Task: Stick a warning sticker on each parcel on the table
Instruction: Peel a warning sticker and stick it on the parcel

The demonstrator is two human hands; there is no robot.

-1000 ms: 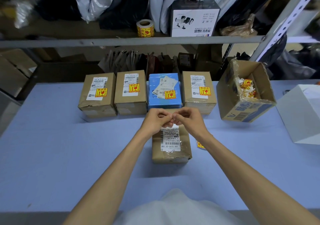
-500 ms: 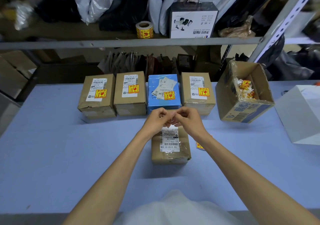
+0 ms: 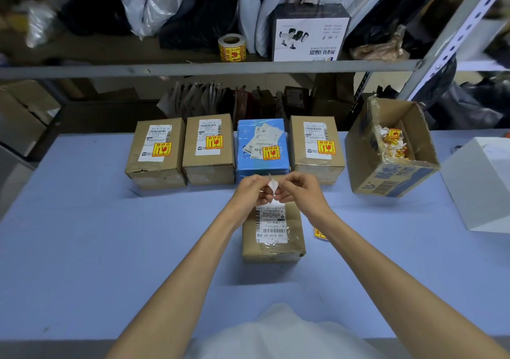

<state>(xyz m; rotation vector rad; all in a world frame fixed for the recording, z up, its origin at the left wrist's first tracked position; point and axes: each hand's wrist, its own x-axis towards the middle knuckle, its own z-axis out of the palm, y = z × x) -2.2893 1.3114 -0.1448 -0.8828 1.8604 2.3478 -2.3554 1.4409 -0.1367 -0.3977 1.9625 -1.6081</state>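
Observation:
A brown parcel (image 3: 273,245) with a white shipping label and no yellow sticker lies in front of me on the blue table (image 3: 110,248). Just above its far end, my left hand (image 3: 249,190) and my right hand (image 3: 296,189) pinch a small sticker piece (image 3: 272,185) between the fingertips; its white side faces me. Behind them stands a row of parcels, each with a yellow warning sticker: three brown ones (image 3: 157,154) (image 3: 209,149) (image 3: 317,146) and a blue one (image 3: 262,149).
A loose yellow sticker (image 3: 318,233) lies right of the near parcel. An open carton (image 3: 392,149) holding crumpled sticker scraps stands at the right, a white box (image 3: 480,182) beyond it. A sticker roll (image 3: 231,47) sits on the shelf behind.
My fingertips have drawn slightly apart and the white piece now shows between them, lifted a little. The parcels have not moved.

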